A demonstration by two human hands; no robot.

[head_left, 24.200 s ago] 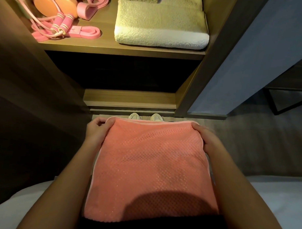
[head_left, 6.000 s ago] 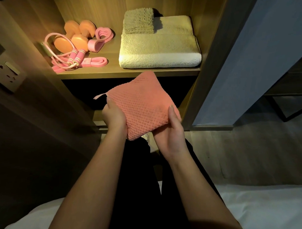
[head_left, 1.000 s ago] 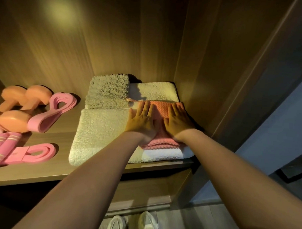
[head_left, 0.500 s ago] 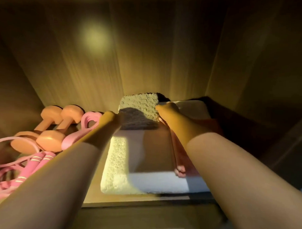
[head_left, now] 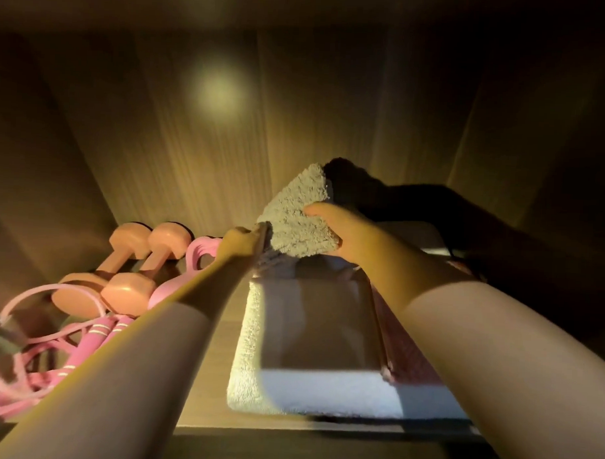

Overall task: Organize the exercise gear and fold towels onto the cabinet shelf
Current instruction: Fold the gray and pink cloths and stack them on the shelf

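Observation:
A small folded grey-green towel (head_left: 296, 215) is tilted up off the big cream towel (head_left: 310, 349) at the back of the shelf. My right hand (head_left: 342, 230) grips its right edge, and my left hand (head_left: 240, 241) holds its lower left corner. The folded salmon-pink towel (head_left: 410, 353) lies on the right part of the cream towel, partly under my right forearm. Two orange dumbbells (head_left: 128, 274), a pink resistance band (head_left: 197, 256) and a pink jump rope (head_left: 67, 344) lie on the left of the shelf.
The wooden shelf (head_left: 202, 397) has a back panel (head_left: 228, 141) close behind the towels and a dark side wall (head_left: 553, 169) on the right. Strong shadows cover the right side. The shelf's front edge runs along the bottom.
The pink towel was laid on the cream towel and let go. Both hands moved to the small grey-green towel and lifted it, so that it now tilts up off the stack.

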